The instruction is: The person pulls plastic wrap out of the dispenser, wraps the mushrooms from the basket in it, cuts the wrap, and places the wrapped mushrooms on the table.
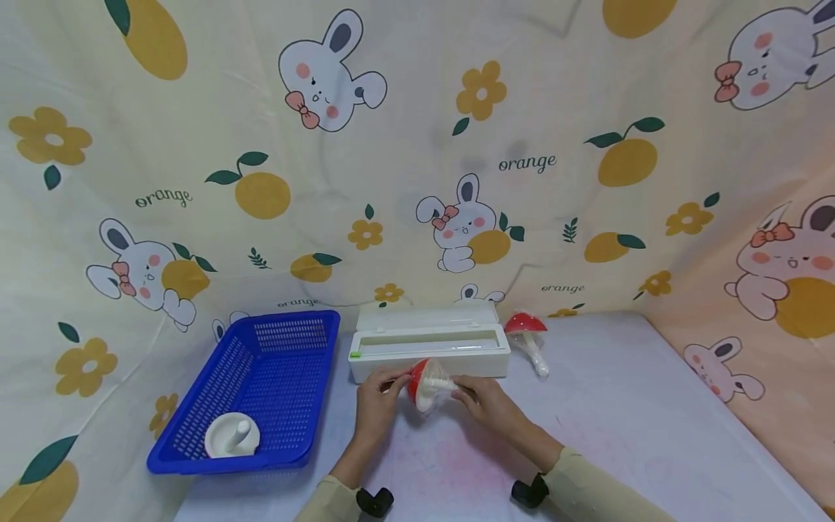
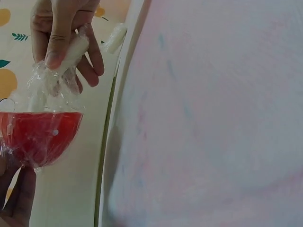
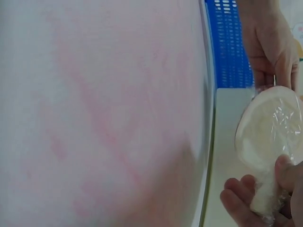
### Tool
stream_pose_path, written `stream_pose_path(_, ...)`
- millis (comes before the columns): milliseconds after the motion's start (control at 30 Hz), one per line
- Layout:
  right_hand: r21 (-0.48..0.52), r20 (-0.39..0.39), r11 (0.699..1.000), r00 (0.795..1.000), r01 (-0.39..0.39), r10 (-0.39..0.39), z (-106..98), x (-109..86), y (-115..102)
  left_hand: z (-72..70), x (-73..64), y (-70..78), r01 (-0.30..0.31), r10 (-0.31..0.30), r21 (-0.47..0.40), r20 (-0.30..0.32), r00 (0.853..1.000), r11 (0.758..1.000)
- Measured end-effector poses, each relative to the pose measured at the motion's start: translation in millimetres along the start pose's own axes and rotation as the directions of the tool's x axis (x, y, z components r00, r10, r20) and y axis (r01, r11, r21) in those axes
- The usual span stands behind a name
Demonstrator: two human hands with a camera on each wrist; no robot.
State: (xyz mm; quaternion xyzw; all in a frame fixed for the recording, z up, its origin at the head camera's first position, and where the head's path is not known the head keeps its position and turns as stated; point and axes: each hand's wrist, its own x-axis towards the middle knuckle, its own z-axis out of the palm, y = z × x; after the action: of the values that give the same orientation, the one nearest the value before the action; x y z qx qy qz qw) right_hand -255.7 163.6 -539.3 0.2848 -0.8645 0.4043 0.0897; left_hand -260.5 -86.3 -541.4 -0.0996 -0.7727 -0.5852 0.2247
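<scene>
Both hands hold a red-capped toy mushroom (image 1: 427,386) wrapped in clear plastic film, in front of a white box. My left hand (image 1: 377,406) pinches the cap, and its fingertips show at the red dome in the left wrist view. The stem is in my right hand (image 1: 485,406), thumb pressed on the film-covered stalk (image 3: 265,196). Film bunches around the stem (image 2: 71,54) in the left wrist view. The pale underside of the cap (image 3: 267,130) faces the right wrist camera, with shiny wrinkled film over it.
The white cling film dispenser (image 1: 430,365) stands behind the hands with its lid raised. Right of it lies a second red-capped mushroom (image 1: 525,324). On the left, a blue basket (image 1: 320,406) contains a white mushroom-shaped piece (image 1: 225,435). A patterned cloth hangs behind the table (image 1: 620,435).
</scene>
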Motion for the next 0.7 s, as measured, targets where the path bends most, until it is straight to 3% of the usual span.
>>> stream_pose_path(333, -0.019, 0.042, 0.998, 0.997, -0.057, 0.058, 2, -1.4, 1, -4.3, 4.3, 0.5, 0.099, -0.097, 0.054, -0.034, 0.995, 0.994)
stream_pose_path(600, -0.008, -0.080, 0.996, 0.993, -0.086, 0.085, 1, -2.4, -3, -9.9, 7.3, 1.7, 0.131, -0.130, 0.035, -0.025, 0.991, 0.991)
stream_pose_path(700, 0.016, -0.097, 0.997, 0.992, -0.079, 0.080, 1, -2.4, -5, -9.9, 5.9, 0.3, 0.112, -0.112, 0.034, -0.013, 0.994, 0.993)
